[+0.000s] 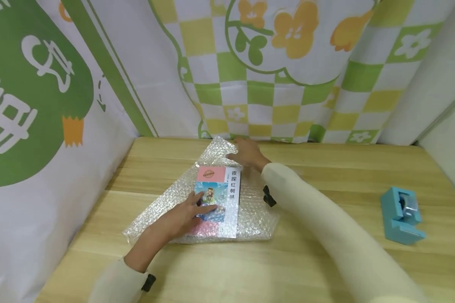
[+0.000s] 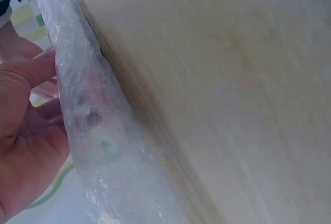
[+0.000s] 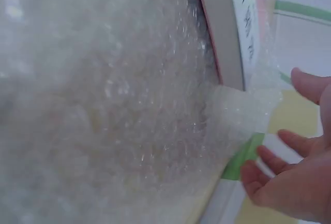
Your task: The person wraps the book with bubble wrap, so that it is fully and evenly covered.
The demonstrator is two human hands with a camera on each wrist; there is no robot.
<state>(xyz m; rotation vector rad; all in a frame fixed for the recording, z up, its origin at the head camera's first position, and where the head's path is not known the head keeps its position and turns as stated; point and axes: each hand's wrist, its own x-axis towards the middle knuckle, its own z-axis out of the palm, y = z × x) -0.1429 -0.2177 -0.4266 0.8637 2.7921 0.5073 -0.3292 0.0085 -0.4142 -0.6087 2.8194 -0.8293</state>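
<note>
A book with a pink, blue and white cover (image 1: 232, 210) lies on a sheet of bubble wrap (image 1: 167, 206) on the wooden table. The left hand (image 1: 182, 216) rests on the book's lower left part with its fingers spread. At the far end of the wrap, the right hand (image 1: 249, 155) is by its top corner, fingers extended. In the right wrist view the book's page edge (image 3: 225, 32) stands beside the wrap (image 3: 129, 94), and the right hand (image 3: 297, 167) has bent, parted fingers. The left wrist view has the left hand (image 2: 31, 125) at the wrap's edge (image 2: 98, 125).
A blue tape dispenser (image 1: 402, 223) stands on the right side of the wooden table (image 1: 311, 265). Behind the table hangs a green, yellow and white checked cloth (image 1: 259, 92); a white and green printed sheet (image 1: 113, 84) hangs at the left.
</note>
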